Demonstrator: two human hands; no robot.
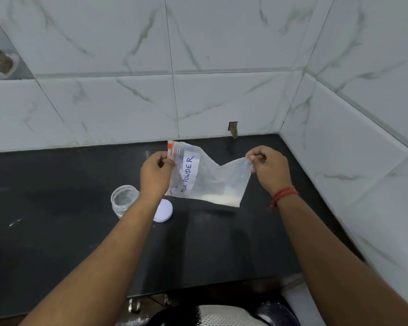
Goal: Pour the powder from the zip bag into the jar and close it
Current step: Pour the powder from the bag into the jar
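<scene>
A clear zip bag (pixel 212 175) labelled "MILK POWDER" hangs above the dark counter, held sideways between both hands. My left hand (pixel 156 172) pinches its zip edge by the red slider. My right hand (pixel 267 168) pinches the opposite corner. A little pale powder lies along the bag's lowest edge. An open clear jar (pixel 123 200) stands on the counter to the lower left of the bag, partly hidden by my left forearm. Its white lid (pixel 164 211) lies flat beside it, to the right of that forearm.
The black counter (pixel 57 208) meets marble-patterned tiled walls at the back and on the right, forming a corner (pixel 280 135). A small hole in the back wall (pixel 233 128) sits just above the counter. The counter's front edge runs near the bottom of the view.
</scene>
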